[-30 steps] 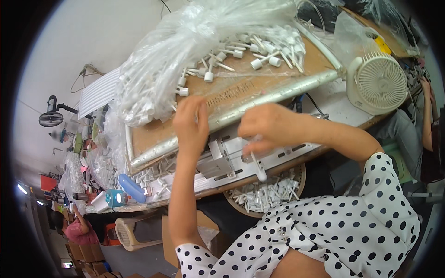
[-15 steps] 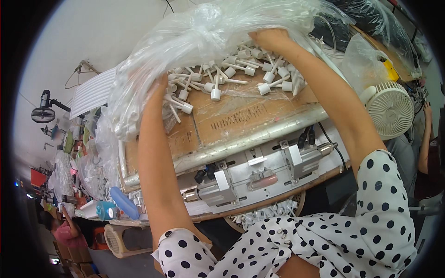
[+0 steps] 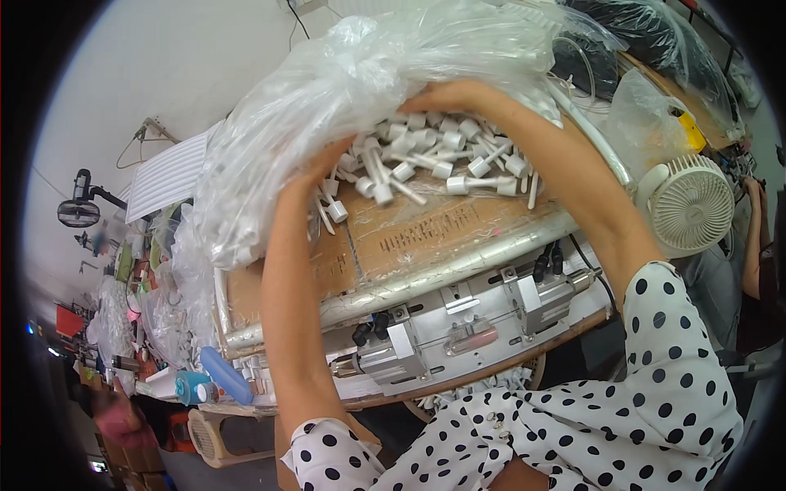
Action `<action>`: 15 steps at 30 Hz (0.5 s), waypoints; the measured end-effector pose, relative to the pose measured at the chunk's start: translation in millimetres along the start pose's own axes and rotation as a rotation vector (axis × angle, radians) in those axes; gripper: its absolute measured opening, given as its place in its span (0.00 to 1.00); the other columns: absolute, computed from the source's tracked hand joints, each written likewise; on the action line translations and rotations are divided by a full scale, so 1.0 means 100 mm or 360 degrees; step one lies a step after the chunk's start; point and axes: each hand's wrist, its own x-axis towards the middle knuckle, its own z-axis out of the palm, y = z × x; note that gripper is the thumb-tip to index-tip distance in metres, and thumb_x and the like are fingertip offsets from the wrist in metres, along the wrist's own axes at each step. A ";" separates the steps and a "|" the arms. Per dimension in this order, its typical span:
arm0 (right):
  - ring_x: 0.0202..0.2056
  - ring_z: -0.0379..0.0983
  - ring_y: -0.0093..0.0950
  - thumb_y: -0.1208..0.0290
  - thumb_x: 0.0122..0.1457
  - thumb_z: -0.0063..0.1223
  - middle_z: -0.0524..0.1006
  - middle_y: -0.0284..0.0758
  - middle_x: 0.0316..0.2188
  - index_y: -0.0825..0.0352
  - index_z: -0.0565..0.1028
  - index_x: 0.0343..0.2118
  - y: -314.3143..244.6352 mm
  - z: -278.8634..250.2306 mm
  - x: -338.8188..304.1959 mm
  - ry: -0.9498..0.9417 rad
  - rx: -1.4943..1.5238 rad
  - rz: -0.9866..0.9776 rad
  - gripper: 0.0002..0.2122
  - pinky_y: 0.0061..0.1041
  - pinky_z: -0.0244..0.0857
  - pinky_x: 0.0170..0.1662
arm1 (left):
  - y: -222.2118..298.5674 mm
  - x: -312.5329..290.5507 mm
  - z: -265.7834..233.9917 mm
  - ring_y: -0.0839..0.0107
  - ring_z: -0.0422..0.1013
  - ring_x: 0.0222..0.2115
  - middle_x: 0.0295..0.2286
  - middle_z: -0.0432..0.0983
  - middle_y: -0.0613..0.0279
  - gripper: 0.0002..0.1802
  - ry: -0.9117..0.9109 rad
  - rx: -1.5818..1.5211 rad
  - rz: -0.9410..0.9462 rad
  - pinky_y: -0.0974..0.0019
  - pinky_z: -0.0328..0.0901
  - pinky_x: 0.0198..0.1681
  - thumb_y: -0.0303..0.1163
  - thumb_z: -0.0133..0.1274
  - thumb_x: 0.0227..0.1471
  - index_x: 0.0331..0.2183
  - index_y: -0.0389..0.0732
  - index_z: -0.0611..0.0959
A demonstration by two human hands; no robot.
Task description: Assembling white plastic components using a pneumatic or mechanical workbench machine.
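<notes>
A large clear plastic bag lies over the far part of a cardboard-topped tray. From its mouth spill many white plastic caps with thin stems, heaped on the cardboard. My left hand is at the left of the bag's mouth, partly behind the film, next to the heap. Beyond the pile, my right hand reaches leftward at the bag's edge. Film hides the fingers of both hands, so whether they grip the bag does not show.
Nearer me is a metal fixture with two cylinders and cables. Below the table edge, a round basket holds more white parts. A white fan stands at right, a blue bottle at left. Other people work at both sides.
Both hands have moved closer together: the right one to the left, the left one to the right. The bag's mouth is narrower and the caps have shifted, some blurred by motion.
</notes>
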 end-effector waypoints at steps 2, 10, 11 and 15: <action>0.45 0.68 0.37 0.39 0.43 0.45 0.70 0.43 0.46 0.59 0.69 0.47 -0.28 0.03 -0.21 0.0014 -0.0176 -0.0044 0.33 0.31 0.60 0.48 | 0.06 -0.14 -0.01 0.57 0.56 0.53 0.49 0.63 0.51 0.40 0.0074 0.0094 -0.0152 0.61 0.49 0.56 0.60 0.49 0.41 0.50 0.41 0.68; 0.41 0.69 0.42 0.39 0.44 0.44 0.75 0.43 0.36 0.58 0.70 0.47 -0.32 0.10 -0.50 0.0139 -0.0473 -0.0585 0.31 0.35 0.62 0.44 | 0.40 -0.54 -0.07 0.53 0.65 0.44 0.43 0.68 0.44 0.32 -0.0289 -0.0597 0.0375 0.60 0.58 0.47 0.53 0.46 0.48 0.43 0.32 0.73; 0.40 0.69 0.42 0.44 0.47 0.47 0.75 0.43 0.35 0.57 0.68 0.48 -0.34 0.08 -0.54 0.0152 -0.0541 -0.0595 0.28 0.35 0.62 0.44 | 0.40 -0.58 -0.06 0.53 0.66 0.43 0.43 0.68 0.44 0.31 -0.0159 -0.0599 0.0365 0.60 0.58 0.46 0.52 0.45 0.49 0.43 0.32 0.73; 0.36 0.70 0.39 0.63 0.48 0.52 0.74 0.40 0.31 0.60 0.71 0.44 -0.40 -0.08 -0.85 0.0468 -0.0549 -0.0859 0.18 0.34 0.63 0.39 | 0.39 -0.87 -0.14 0.56 0.67 0.39 0.40 0.70 0.47 0.23 0.0240 -0.0492 0.0336 0.62 0.61 0.39 0.42 0.47 0.49 0.41 0.33 0.74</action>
